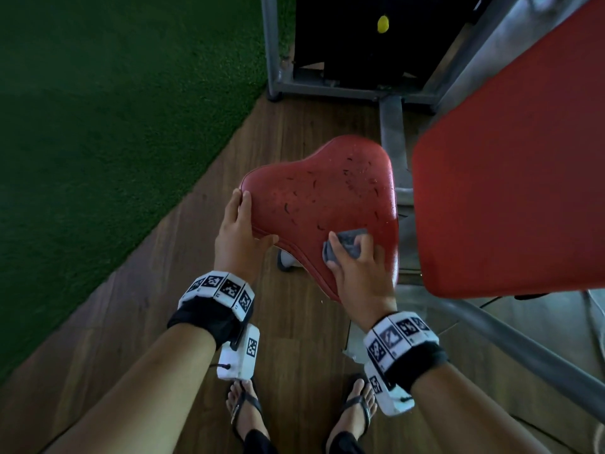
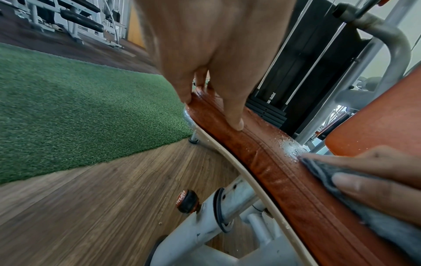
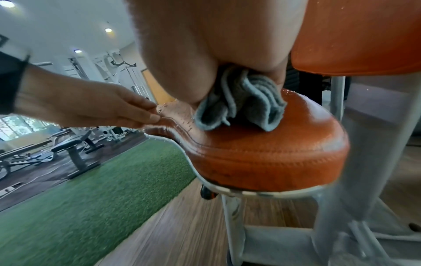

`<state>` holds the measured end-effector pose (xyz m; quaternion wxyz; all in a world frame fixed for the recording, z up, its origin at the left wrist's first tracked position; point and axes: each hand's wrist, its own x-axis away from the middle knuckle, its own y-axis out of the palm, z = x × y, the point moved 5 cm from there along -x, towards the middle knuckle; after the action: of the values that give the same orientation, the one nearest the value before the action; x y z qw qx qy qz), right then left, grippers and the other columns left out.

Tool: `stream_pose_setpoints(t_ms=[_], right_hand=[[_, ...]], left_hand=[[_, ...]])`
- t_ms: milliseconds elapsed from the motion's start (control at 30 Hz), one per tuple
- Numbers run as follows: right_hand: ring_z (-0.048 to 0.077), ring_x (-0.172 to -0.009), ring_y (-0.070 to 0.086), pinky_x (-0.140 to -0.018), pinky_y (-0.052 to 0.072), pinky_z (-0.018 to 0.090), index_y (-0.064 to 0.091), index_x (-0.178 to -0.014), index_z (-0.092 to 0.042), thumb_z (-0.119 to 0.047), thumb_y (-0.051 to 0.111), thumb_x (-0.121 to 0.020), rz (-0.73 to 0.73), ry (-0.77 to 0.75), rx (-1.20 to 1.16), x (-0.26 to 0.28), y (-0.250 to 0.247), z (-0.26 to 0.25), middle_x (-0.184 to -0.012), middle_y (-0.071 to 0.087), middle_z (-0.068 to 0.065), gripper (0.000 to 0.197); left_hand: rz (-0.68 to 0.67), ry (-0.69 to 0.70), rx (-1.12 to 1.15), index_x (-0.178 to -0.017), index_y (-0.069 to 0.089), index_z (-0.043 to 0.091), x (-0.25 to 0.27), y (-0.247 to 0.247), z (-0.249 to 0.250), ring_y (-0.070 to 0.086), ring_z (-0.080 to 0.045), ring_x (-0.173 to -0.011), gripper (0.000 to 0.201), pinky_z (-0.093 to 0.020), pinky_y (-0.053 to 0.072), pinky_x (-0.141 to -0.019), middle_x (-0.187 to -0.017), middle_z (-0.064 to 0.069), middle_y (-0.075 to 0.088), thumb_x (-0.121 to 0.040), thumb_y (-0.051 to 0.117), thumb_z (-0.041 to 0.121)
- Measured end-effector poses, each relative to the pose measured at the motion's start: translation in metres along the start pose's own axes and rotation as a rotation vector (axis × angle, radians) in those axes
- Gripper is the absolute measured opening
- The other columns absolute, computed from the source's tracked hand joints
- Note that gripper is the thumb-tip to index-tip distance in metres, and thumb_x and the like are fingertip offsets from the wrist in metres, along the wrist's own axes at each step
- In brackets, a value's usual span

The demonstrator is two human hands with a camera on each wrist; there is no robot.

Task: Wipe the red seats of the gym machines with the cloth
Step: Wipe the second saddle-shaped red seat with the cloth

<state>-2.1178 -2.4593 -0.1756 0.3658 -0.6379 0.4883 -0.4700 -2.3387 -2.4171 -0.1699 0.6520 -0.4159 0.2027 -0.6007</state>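
Note:
A red heart-shaped seat (image 1: 320,198) with dark scuffs and water droplets stands on a grey post in the middle of the head view. My left hand (image 1: 252,221) pinches its left edge, fingers over the top rim and thumb on the near side; the left wrist view shows the thumb pressed on the seat's seam (image 2: 284,171). My right hand (image 1: 352,257) grips a bunched grey cloth (image 1: 348,242) and presses it on the seat's near right part. In the right wrist view the cloth (image 3: 241,104) hangs in folds below my palm onto the seat (image 3: 273,153).
A large red back pad (image 1: 510,158) stands close on the right. The grey machine frame (image 1: 393,132) and black weight stack (image 1: 360,37) lie behind the seat. Green turf (image 1: 98,126) covers the left floor, wood floor (image 1: 294,355) the rest. My sandalled feet (image 1: 245,411) are below.

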Motion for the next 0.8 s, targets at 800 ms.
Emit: stream_pose_setpoints(t_ms=[800], right_hand=[[0.035, -0.146, 0.015, -0.116, 0.024, 0.044, 0.032, -0.149, -0.022, -0.033, 0.040, -0.101, 0.155, -0.194, 0.015, -0.032, 0.013, -0.030, -0.156, 0.026, 0.004, 0.051]], left_hand=[[0.009, 0.015, -0.046, -0.156, 0.016, 0.018, 0.001, 0.001, 0.002, 0.021, -0.020, -0.147, 0.095, -0.040, 0.028, -0.116, -0.163, 0.002, 0.010, -0.083, 0.076, 0.029]])
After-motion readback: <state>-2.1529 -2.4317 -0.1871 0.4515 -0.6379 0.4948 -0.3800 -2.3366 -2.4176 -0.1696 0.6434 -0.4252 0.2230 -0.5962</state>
